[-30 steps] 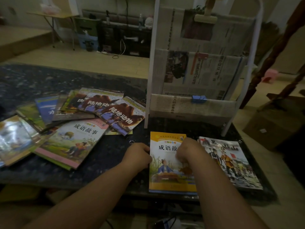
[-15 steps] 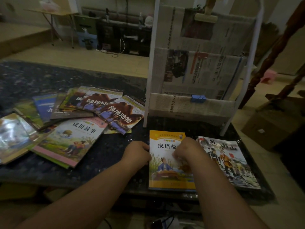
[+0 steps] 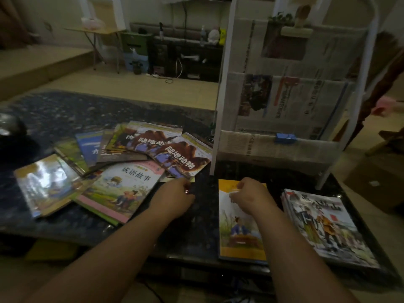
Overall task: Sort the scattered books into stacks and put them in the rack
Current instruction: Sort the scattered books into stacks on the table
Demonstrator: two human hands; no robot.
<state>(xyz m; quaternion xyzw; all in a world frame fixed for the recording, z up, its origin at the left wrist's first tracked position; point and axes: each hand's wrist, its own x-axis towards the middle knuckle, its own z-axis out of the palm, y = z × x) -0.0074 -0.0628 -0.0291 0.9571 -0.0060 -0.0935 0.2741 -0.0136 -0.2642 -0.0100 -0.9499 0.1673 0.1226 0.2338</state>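
Dark tabletop [image 3: 65,110], yellow book [image 3: 238,237] under right hand [image 3: 251,197]

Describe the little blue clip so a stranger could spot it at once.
Find the tall white metal rack at the dark table's far right. On its lowest newspaper-lined tier's front edge sits a small blue clip; the beige clip sits up top.
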